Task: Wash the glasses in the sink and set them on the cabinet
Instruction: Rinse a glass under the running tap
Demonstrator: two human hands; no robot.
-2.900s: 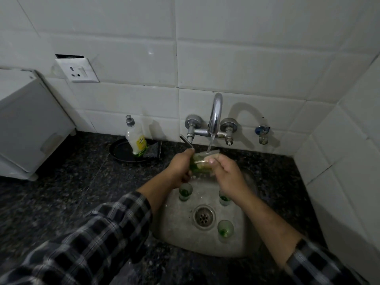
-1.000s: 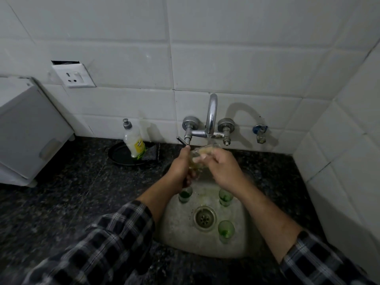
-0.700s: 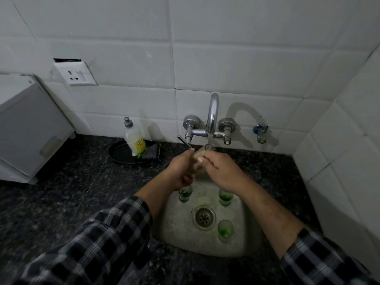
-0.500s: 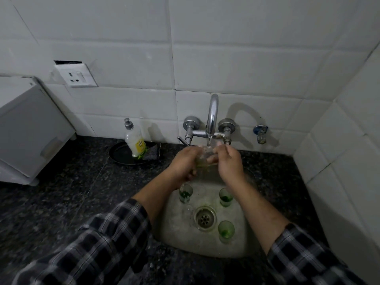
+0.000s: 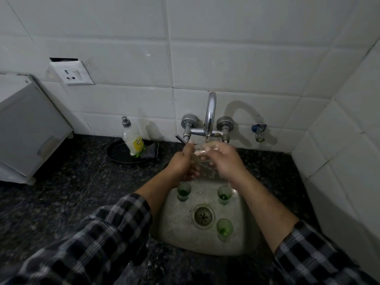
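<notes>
Left hand: the left hand [image 5: 181,163] has its fingers curled round the clear glass [image 5: 202,153], carrying it.
Right hand: the right hand [image 5: 224,159] wraps over the glass's upper side; motion blur hides the fingertips.
Glass position: under the tap [image 5: 210,114], above the back of the sink [image 5: 242,233].
Doing it well: probably turn the wet glass slowly in a firm hold and rinse inside and out.
Waiting: three glasses [image 5: 224,229] with green dregs stand upright around the drain.
Surface: dark speckled counter [image 5: 61,192], with a soap bottle [image 5: 133,140] on a black tray [image 5: 121,155].
Room: white tiled wall [image 5: 226,58], a socket [image 5: 72,73], and a white unit [image 5: 26,128] on the left.
</notes>
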